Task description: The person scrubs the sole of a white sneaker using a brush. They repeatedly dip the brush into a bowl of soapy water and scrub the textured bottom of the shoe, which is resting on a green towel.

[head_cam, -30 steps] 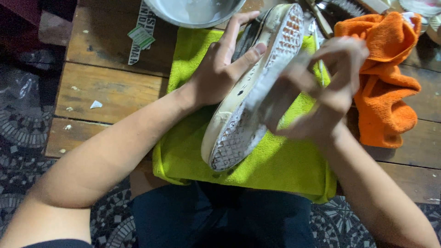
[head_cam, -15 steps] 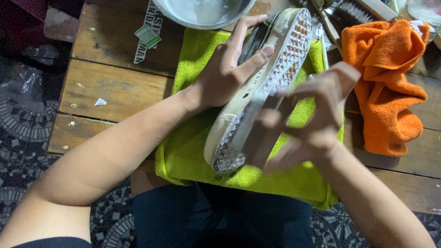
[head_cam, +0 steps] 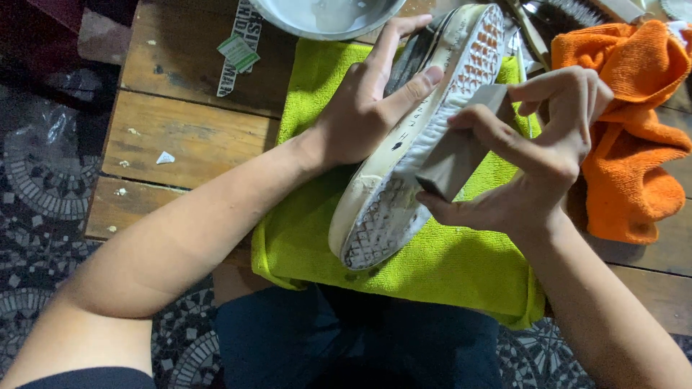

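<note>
In the head view, the left hand (head_cam: 360, 115) gripped a white shoe (head_cam: 414, 137) from its left side, thumb stretched across the edge of the sole and fingers curled over the upper. The shoe lay tilted with its sole turned up, heel near and toe far, over a lime-green towel (head_cam: 310, 230) spread on a wooden table (head_cam: 180, 137). The right hand (head_cam: 540, 158) grasped a grey block (head_cam: 454, 155) between thumb and fingers and pressed one end of it against the sole's right side, about midway along. The heel tread looked dirty, while the far part showed orange tread.

An orange cloth (head_cam: 634, 137) lay crumpled to the right, just beside the right hand. At the far edge of the table sat a metal bowl (head_cam: 324, 16). A brush (head_cam: 577, 11) lay at the far right, partly cut off. The person's dark trousers (head_cam: 346, 338) showed under the towel's near edge.
</note>
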